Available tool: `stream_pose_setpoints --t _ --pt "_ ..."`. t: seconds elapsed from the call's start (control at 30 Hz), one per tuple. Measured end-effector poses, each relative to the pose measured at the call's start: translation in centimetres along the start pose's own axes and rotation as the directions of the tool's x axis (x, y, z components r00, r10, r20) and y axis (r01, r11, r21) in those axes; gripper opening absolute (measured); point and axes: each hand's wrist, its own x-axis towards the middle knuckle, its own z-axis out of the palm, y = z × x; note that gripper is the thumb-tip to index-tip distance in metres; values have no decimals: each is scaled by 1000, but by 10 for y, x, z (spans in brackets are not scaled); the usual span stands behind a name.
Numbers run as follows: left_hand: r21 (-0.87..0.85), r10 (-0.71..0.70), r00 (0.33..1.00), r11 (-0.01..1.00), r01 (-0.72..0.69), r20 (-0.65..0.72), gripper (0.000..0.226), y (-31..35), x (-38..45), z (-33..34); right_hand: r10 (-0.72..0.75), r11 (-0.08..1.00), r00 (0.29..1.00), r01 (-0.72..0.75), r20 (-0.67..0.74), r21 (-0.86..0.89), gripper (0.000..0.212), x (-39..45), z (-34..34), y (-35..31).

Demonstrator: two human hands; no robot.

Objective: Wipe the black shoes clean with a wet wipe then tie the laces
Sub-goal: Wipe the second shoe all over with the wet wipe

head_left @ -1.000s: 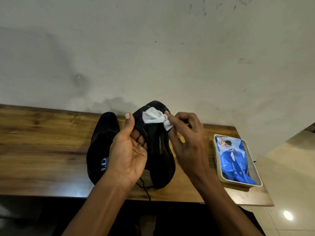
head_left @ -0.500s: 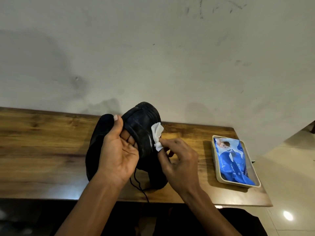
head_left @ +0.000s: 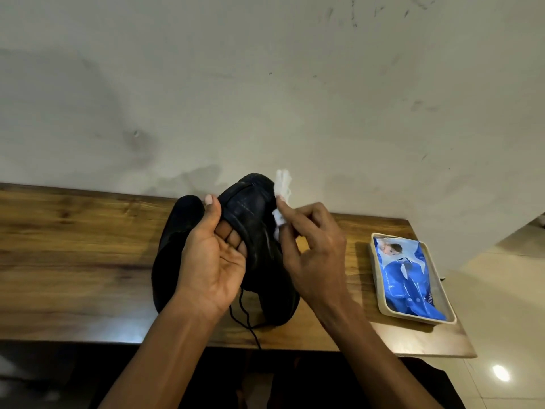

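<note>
Setting: wooden bench (head_left: 73, 246) against a stained wall.
Change: wipe (head_left: 281, 199) has travelled from mid-shoe back up to the toe edge, centre frame; wiping continues, laces (head_left: 244, 314) untied.
Fingers: left hand (head_left: 212, 255) grips the raised shoe (head_left: 256, 231); right hand (head_left: 309, 246) pinches the wipe.
Count: two shoes, second shoe (head_left: 174, 246) flat; one pack (head_left: 407, 278), one tray (head_left: 380, 293).

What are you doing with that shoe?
Cleaning it. The left hand holds one black shoe up over the table, and the right hand rubs a white wipe along its side. The other shoe lies on the table. A lace dangles untied. The wipe pack sits in a tray.
</note>
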Motion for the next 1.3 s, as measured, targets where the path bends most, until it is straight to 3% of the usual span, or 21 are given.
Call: stream_pose_setpoints --t 0.17,0.27,0.37,0.53,0.67,0.8,1.1,1.2,1.3 --pt "8 26 999 1000 -26 -45 35 2 2 -1 186 973 976 -199 112 119 24 -34 -3 -6" --pt "33 27 1000 999 -27 -5 38 -1 -1 -1 226 955 971 -237 80 177 19 -18 -4 -13" --pt "77 47 999 996 -47 6 41 -4 -1 -1 265 916 963 -265 39 302 28 5 -4 -25" --pt "187 104 994 976 -111 44 44 -5 -1 -4 191 924 981 -192 35 330 26 7 -3 -33" --pt "349 212 977 914 -209 30 32 -10 3 -7 101 963 969 -152 226 222 19 -26 -3 -26" --pt "370 256 966 901 -227 -33 24 -8 8 -12 94 967 937 -166 337 193 21 -43 0 -23" --pt "391 201 979 898 -203 47 28 -11 1 -11 190 960 982 -189 15 207 13 22 12 -18" --pt "407 200 979 891 -200 44 28 -9 0 -10 111 978 994 -108 -8 177 20 24 15 -30" --pt "379 211 977 905 -191 -11 29 -7 1 -12 -23 984 998 11 65 179 24 3 18 -41"
